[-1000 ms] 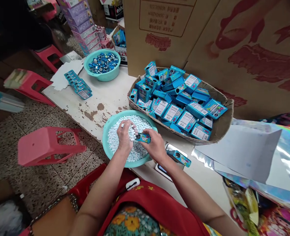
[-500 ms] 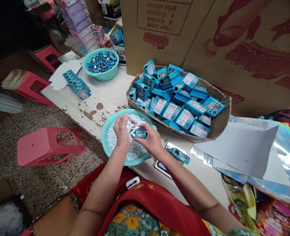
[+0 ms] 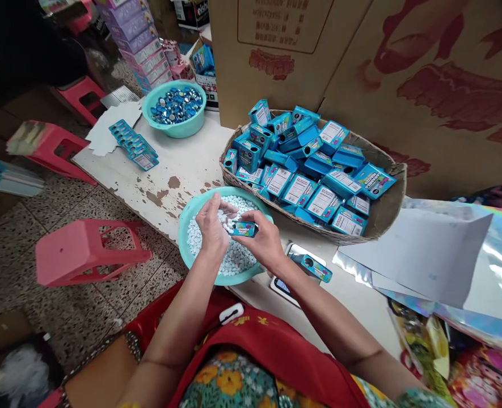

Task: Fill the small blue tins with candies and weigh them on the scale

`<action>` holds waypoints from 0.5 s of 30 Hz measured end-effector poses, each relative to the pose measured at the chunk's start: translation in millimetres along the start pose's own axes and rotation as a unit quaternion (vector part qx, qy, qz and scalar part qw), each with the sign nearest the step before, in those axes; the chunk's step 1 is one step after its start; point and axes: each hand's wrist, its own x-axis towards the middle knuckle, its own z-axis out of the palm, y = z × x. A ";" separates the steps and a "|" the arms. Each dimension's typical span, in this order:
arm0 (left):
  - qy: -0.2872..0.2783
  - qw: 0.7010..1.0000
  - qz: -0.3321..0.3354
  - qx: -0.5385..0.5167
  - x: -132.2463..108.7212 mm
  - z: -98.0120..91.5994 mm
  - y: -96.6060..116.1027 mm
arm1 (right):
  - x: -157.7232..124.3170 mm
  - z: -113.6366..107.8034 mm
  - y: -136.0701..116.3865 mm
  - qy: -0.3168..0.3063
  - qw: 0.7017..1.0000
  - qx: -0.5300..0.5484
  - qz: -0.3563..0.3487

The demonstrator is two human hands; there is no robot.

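Two cartons (image 3: 361,56) stood behind a worn white table (image 3: 178,164). Pale sheets (image 3: 425,249) lay at its right end. One wicker basket (image 3: 387,212) sat against the cartons, heaped with well over twenty blue boxes (image 3: 319,170), too jumbled to count exactly. Three pink stools (image 3: 89,249) stood on the floor to the left.

There were two teal bowls. The near bowl (image 3: 185,226), at the table's front edge just beside the basket, held white tablets (image 3: 237,260). The far bowl (image 3: 176,131) held shiny blue and silver pieces. Between the bowls lay one row of flat blue packs (image 3: 134,144), their number not clear. One spare box (image 3: 314,266) rested on a flat device (image 3: 281,286) near the right wrist.

Both hands were over the near bowl. The right hand (image 3: 264,242) gripped one box (image 3: 243,229) by its sides, level, with one end turned to the left hand. That box was small, oblong and blue, with a dark label and pale lettering too small to read. The left hand (image 3: 212,224) was cupped and curled around several tablets, its fingertips touching the box's end.
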 end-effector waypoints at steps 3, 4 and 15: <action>0.006 1.000 0.016 0.001 -0.9 3.2 -0.4 | -1.1 0.0 0.2 0.012 1.000 -0.003 0.005; 0.007 1.000 0.016 0.002 -0.6 4.2 -1.9 | -1.7 0.6 1.0 0.015 1.000 -0.005 0.011; -0.004 1.000 0.002 0.017 7.3 8.2 -22.1 | -1.3 4.9 14.7 0.012 0.999 -0.024 0.039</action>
